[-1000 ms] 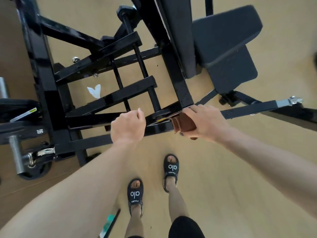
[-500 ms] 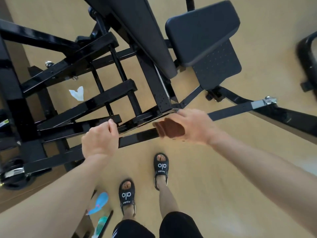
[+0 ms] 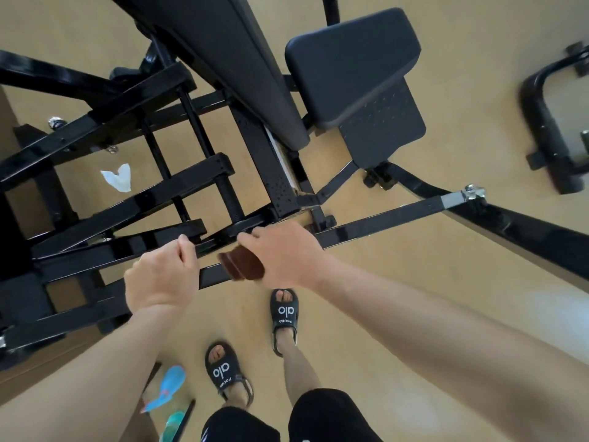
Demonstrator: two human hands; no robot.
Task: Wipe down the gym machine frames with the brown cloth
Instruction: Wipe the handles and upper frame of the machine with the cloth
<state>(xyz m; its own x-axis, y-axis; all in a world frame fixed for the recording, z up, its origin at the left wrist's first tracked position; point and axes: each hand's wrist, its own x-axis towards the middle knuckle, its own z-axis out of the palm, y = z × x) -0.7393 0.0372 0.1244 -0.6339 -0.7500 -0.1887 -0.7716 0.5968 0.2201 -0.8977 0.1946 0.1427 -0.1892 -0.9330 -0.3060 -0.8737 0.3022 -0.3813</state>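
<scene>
A black gym machine frame (image 3: 382, 218) made of square steel bars spreads across the view below me. My right hand (image 3: 283, 256) grips the folded brown cloth (image 3: 242, 266) and presses it on the near horizontal bar, just below the padded backrest's lower end. To its left, my left hand (image 3: 162, 275) is closed around a neighbouring black bar (image 3: 105, 253) of the same frame. The bar under both hands is partly hidden by them.
A black padded seat (image 3: 353, 62) and long backrest (image 3: 229, 55) rise above the frame. A white scrap (image 3: 118, 177) lies on the tan floor between bars. Another black frame (image 3: 548, 122) stands at right. My sandalled feet (image 3: 283, 317) stand below, with a blue item (image 3: 167, 389) at bottom left.
The view has shifted so the machine sits further left. My right hand has slid the cloth leftward along the bar, closer to my left hand, which keeps its grip on the frame.
</scene>
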